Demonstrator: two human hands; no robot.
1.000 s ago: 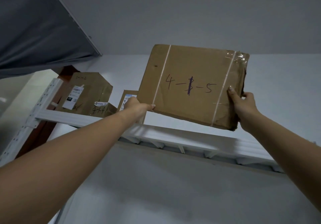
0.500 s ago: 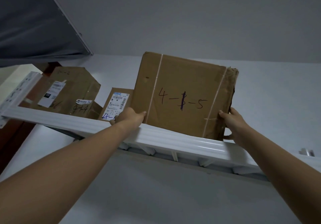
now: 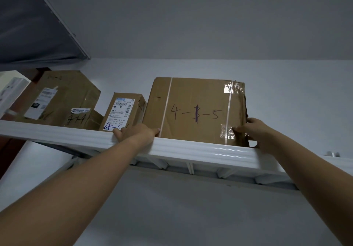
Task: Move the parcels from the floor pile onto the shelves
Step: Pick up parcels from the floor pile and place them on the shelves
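Way up and left of my fingers (image 3: 119, 133) there's a dark grey panel (image 3: 28, 26) with a pale metal edge. Plain white wall (image 3: 296, 96) behind them, grey ceiling (image 3: 191, 16) above, brown woodwork (image 3: 7, 154) far left.

A white metal shelf (image 3: 191, 148) stands at a pale wall (image 3: 286, 93) under a grey ceiling (image 3: 191, 16); a dark panel (image 3: 28, 26) is at upper left.

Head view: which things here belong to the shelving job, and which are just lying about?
Job: box marked 4-5, standing on the shelf; right hand gripping its right edge; left hand at its lower left corner; big box, small box and labelled box shelved to its left.
Lying about: dark panel overhead; wall behind.
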